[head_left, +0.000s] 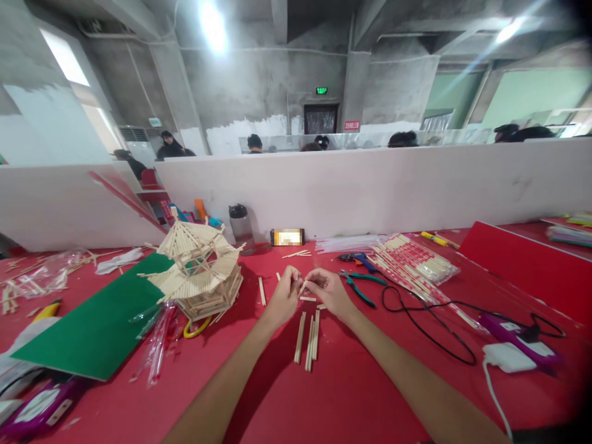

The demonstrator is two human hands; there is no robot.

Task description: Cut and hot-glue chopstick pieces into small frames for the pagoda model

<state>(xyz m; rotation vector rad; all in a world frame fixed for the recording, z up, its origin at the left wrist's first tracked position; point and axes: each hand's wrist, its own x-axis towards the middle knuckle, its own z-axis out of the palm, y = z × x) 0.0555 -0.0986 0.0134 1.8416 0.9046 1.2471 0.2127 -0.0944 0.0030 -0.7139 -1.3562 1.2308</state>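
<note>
Over the middle of the red table, my left hand (287, 299) and my right hand (330, 291) meet with fingers pinched together. A short pale wooden stick (303, 287) shows between their fingertips; my fingers cover part of it. Just below the hands lie short stick pieces (308, 299). Closer to me, several longer wooden sticks (309, 345) lie side by side, and another stick (262, 291) rests left of my left hand. A pavilion-like model built of wooden sticks (198, 271) stands farther left. Green-handled pliers (363, 290) lie to the right of my right hand.
A blue glue gun (363, 260) and packs of wrapped chopsticks (416, 265) lie at right, with a black cable (430, 330) looping nearby. A dark-lidded bottle (241, 229) and a phone (287, 237) stand by the white partition (370, 185). A green board (92, 327) lies left.
</note>
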